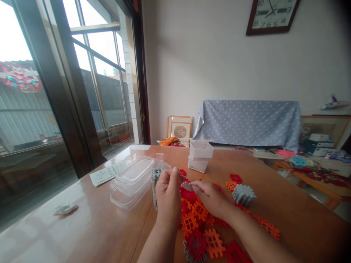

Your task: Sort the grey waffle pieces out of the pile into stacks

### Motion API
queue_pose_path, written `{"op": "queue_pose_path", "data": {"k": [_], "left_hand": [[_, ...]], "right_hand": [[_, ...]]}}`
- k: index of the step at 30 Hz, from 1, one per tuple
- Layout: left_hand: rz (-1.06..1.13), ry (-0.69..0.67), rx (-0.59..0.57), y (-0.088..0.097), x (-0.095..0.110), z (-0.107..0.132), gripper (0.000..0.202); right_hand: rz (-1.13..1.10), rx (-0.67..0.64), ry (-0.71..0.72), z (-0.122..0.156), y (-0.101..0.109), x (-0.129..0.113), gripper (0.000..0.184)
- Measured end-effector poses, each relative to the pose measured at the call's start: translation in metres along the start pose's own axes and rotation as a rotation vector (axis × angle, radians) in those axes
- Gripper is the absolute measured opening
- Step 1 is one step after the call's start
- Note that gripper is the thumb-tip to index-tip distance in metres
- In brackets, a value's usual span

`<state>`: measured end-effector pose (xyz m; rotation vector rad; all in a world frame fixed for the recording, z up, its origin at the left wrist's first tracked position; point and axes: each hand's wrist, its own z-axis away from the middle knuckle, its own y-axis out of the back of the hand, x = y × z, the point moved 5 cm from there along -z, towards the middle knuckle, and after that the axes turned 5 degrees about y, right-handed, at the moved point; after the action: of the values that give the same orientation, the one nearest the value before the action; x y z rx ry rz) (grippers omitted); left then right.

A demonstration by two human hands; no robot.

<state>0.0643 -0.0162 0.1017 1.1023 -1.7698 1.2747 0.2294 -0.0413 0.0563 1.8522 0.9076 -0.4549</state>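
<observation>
My right hand (pixel 210 197) pinches a grey interlocking tile (pixel 187 186) with notched edges, held over the loose pieces. Close to it, my left hand (pixel 169 191) is closed with the thumb up; whatever its fingers hold is hidden. Just left of that hand rises a stack of grey window tiles (pixel 155 184), partly covered by it. Below both hands lie several orange window tiles (pixel 189 223) and red tiles (pixel 196 244), heaped loosely. A second stack, of solid grey tiles (pixel 243 194), is to the right of my right hand.
Clear plastic lids and boxes (pixel 134 175) lie at the left, beside a paper with writing (pixel 106 174). Two stacked plastic boxes (pixel 201 155) stand at the back of the wooden table (pixel 109 230). A small crumpled packet (pixel 65 209) rests near the left edge.
</observation>
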Motion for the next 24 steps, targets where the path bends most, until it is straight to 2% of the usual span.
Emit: {"op": "queue_pose_path", "data": {"k": [4, 7, 9, 13, 14, 16, 20, 24], "left_hand": [[-0.111, 0.074, -0.176, -0.022, -0.021, 0.006, 0.03], [-0.227, 0.107, -0.224, -0.034, -0.04, 0.012, 0.024], [-0.255, 0.156, -0.266, -0.041, -0.052, 0.017, 0.031], [-0.138, 0.358, -0.508, -0.06, -0.074, 0.032, 0.034], [-0.114, 0.394, -0.534, -0.063, -0.077, 0.035, 0.036], [-0.097, 0.443, -0.507, -0.063, -0.081, 0.038, 0.039], [-0.078, 0.522, -0.414, -0.06, -0.084, 0.041, 0.043], [-0.047, 0.6, -0.425, -0.062, -0.088, 0.046, 0.044]], "right_hand": [[-0.227, 0.123, -0.114, 0.022, 0.032, 0.009, 0.046], [-0.354, 0.174, -0.186, 0.038, 0.051, 0.014, 0.046], [-0.428, 0.168, -0.238, 0.049, 0.058, 0.017, 0.046], [-0.49, 0.173, -0.293, 0.068, 0.063, 0.021, 0.049], [-0.48, 0.191, -0.294, 0.071, 0.063, 0.022, 0.049], [-0.404, 0.227, -0.268, 0.078, 0.065, 0.024, 0.048], [-0.019, 0.225, -0.084, 0.084, 0.07, 0.017, 0.048], [0.239, 0.187, 0.037, 0.084, 0.07, 0.01, 0.052]]}}
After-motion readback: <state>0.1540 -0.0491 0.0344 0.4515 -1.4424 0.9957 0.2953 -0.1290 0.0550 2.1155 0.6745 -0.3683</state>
